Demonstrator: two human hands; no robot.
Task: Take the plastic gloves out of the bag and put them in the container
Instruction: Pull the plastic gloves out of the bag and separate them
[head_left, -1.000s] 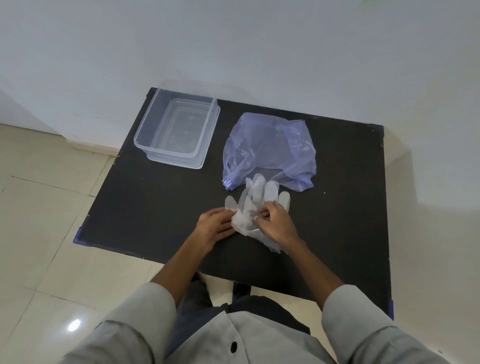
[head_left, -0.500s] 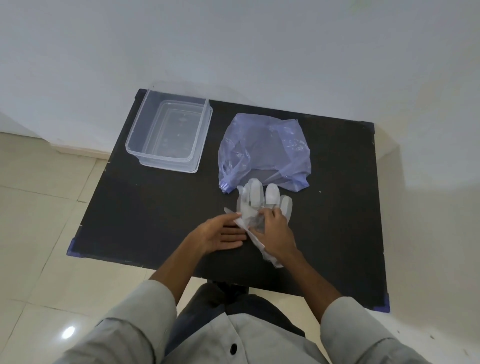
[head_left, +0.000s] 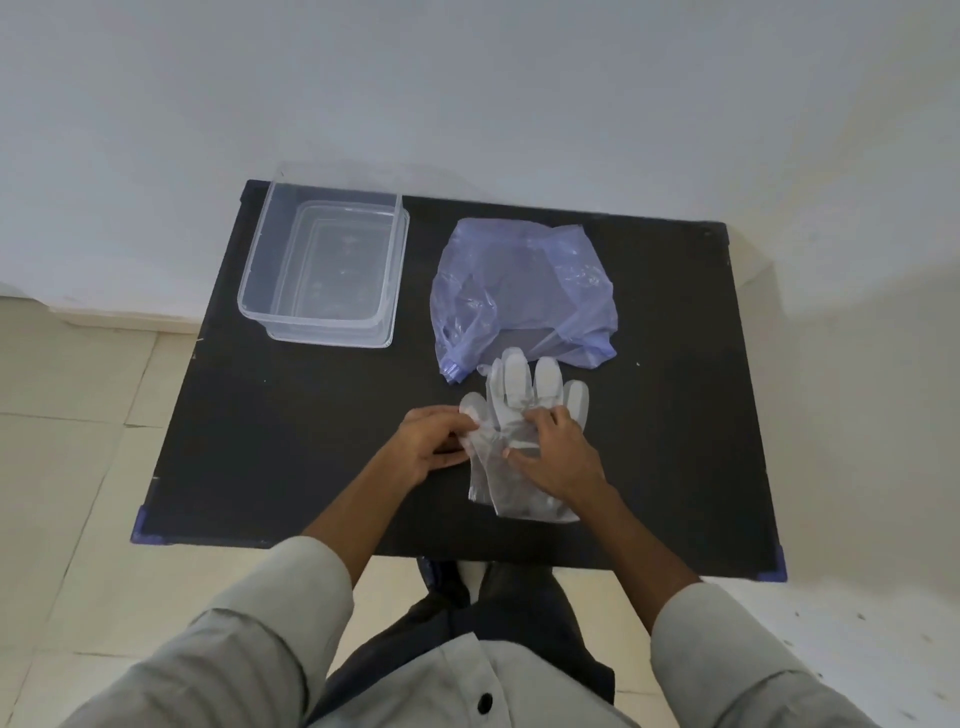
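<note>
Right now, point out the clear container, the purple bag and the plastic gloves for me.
clear container (head_left: 249, 280): head view, on its left wall.
purple bag (head_left: 524, 280): head view, on the middle of the crumpled film.
plastic gloves (head_left: 511, 382): head view, on a finger of the top glove.

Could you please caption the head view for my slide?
Both hands flatten clear plastic gloves on a black table, between purple bag and empty clear container.

No readable text, label or number anywhere.
</note>
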